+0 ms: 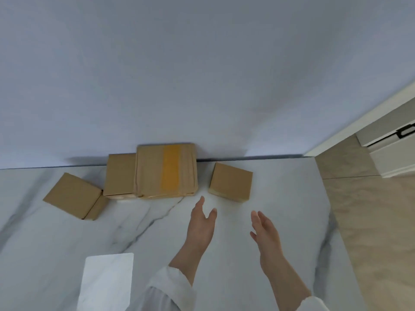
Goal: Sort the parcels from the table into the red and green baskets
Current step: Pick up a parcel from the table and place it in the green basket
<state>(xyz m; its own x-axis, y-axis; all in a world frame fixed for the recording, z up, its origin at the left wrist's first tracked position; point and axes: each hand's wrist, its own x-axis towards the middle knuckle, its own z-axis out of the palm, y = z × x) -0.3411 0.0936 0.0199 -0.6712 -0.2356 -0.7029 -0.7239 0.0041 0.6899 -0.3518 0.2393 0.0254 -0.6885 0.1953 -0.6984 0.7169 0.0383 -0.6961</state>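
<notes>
Both hands are out over the marble table [67, 243], left hand [202, 223] and right hand [265, 230], fingers straight, palms facing each other, holding nothing. The small box [231, 181] sits just past them and pretty much between the two. It's squarish plain matte cardboard, turned a bit askew, and the left fingertips look closer, so I'd guess a two-handed side squeeze is coming. Further left along the wall [202, 75] there's the big taped box [166, 171] with a glossy yellow strip, a plain box [120, 173] touching it, then a skewed box [74, 195]; no baskets in view.
</notes>
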